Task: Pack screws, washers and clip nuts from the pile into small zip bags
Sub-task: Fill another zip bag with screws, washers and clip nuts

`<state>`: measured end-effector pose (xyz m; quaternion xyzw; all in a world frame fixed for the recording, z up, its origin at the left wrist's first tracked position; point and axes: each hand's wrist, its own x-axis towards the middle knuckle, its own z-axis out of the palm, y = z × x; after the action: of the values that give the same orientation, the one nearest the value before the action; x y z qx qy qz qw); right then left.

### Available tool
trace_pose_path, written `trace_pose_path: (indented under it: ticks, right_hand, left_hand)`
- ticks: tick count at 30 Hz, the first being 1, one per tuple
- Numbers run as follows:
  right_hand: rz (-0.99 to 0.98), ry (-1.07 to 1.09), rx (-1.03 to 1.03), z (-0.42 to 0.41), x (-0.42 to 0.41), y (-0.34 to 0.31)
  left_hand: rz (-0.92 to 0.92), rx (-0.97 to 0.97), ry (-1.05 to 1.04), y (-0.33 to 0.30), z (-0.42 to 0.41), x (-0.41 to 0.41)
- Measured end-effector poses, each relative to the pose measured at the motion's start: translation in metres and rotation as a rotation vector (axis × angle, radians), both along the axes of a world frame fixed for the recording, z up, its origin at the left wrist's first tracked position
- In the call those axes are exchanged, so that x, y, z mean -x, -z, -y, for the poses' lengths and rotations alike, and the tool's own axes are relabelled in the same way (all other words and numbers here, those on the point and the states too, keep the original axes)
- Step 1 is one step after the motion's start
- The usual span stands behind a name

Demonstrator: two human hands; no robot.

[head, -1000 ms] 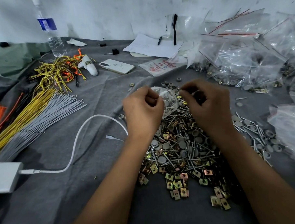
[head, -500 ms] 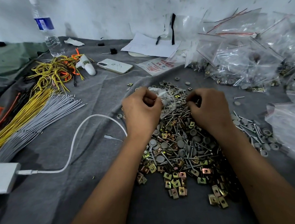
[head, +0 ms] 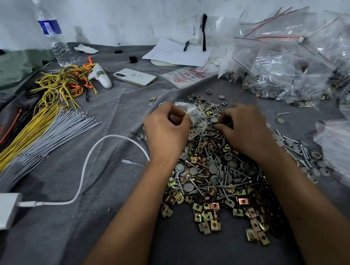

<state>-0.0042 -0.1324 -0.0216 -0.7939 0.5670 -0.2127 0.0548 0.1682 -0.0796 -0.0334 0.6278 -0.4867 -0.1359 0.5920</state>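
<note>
On a grey-clothed surface (head: 98, 219) we work over a broad pile (head: 218, 174) of screws, washers and clip nuts, heaped centrally so both hands reach it without stretching. Filled bags (head: 289, 63) are banked at the far right against the wall, apparently out of the way of sorting. Our left hand (head: 166, 132) holds a small zip bag (head: 194, 119) in a curled grip at the pile's far edge, its mouth turned towards the right, seemingly to shorten each drop. Our right hand (head: 244, 129) rests fingers-down on the parts just beside the bag, its grip narrow; whether it has pinched a piece we cannot tell.
</note>
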Motion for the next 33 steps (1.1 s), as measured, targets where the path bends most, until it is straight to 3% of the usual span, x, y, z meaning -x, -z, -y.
trace_pose_path:
  ticks: [7,11,16,21,25,30,33]
  right_hand:
    - [-0.14,-0.019,-0.122,0.001,0.001,-0.005]
    - [-0.082,-0.014,-0.05,-0.001,-0.001,-0.004]
    - [0.133,0.002,0.052,0.002,0.004,-0.007]
    - [-0.027,-0.109,-0.033,-0.003,0.0,-0.004]
    - [-0.042,-0.124,-0.012,-0.004,-0.009,-0.003]
    - [0.025,-0.119,0.083,-0.002,-0.007,-0.001]
    - [0.194,-0.104,0.164,0.001,-0.002,-0.004]
  left_hand:
    - [-0.016,-0.013,0.017,0.0,0.0,0.0]
    - [-0.024,-0.016,0.023,0.0,-0.001,0.001]
    - [-0.016,-0.021,0.02,-0.001,-0.001,0.001]
    - [-0.007,-0.014,0.013,-0.001,-0.002,0.002]
    - [-0.022,0.0,-0.008,-0.002,-0.002,0.001]
    - [-0.047,-0.013,0.014,0.0,0.0,-0.002]
    - [-0.045,-0.028,0.026,0.001,0.0,-0.001]
